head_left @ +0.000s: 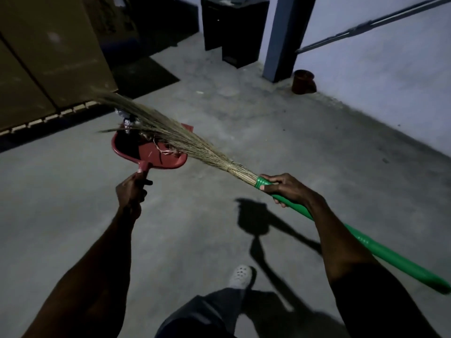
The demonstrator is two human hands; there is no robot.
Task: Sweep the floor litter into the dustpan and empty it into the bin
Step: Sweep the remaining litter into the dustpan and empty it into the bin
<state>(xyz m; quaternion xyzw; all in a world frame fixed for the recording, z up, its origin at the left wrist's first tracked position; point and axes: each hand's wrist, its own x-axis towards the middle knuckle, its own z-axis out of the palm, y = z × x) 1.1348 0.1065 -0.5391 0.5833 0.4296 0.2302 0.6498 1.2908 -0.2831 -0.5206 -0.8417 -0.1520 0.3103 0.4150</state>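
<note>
Left hand (131, 189), left of frame centre, grasps the short handle of a red dustpan (168, 159), fingers wrapped around it, thumb lying along the top. The dustpan is held clear of the concrete floor (73, 203), its open mouth facing toward the upper left of the frame. Litter (166, 151) lies inside the pan: pale string-like scraps and darker pieces; further crumpled, shiny bits sit at the pan's far edge, partly hidden by bristles.

Right hand (283, 187), right of centre, grips the green handle (380, 250) of a grass broom (175, 135) just behind the binding, fingers closed round the shaft. The handle runs down to the lower right edge of the frame. The bristle head extends up and left, lying across the top of the dustpan and past it; the tips are blurred.

A dark bin (234, 28) stands at the top centre, against a blue-grey pillar (285, 37). A small brown pot (302, 81) sits at the pillar's base, to its right. Flattened cardboard (48, 57) leans in the upper left. A dark mat (146, 74) lies on the floor beside it. A white perforated shoe (241, 275) and a dark trouser leg show at the bottom centre. Shadows of dustpan and broom fall on the floor below the right hand.
</note>
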